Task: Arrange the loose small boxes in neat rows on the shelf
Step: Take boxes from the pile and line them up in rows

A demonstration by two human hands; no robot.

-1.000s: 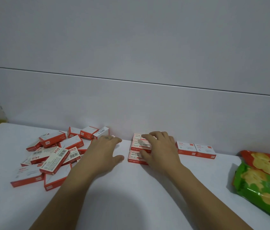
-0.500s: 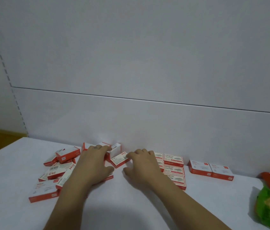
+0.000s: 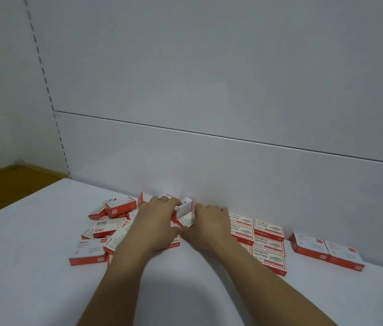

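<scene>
Left hand (image 3: 159, 223) grips upright staple box (image 3: 185, 206); right hand (image 3: 209, 229) beside, grip unclear; neat rows (image 3: 268, 240) lie rightward, nearer right hand.

Red-and-white small boxes: loose pile (image 3: 105, 229) lay jumbled at left on the white shelf (image 3: 32, 267). One upright box (image 3: 185, 205) stood by the back wall. Neat block (image 3: 268, 245) lay flat in rows, centre-right; boxed pair (image 3: 327, 251) side by side further right.
</scene>
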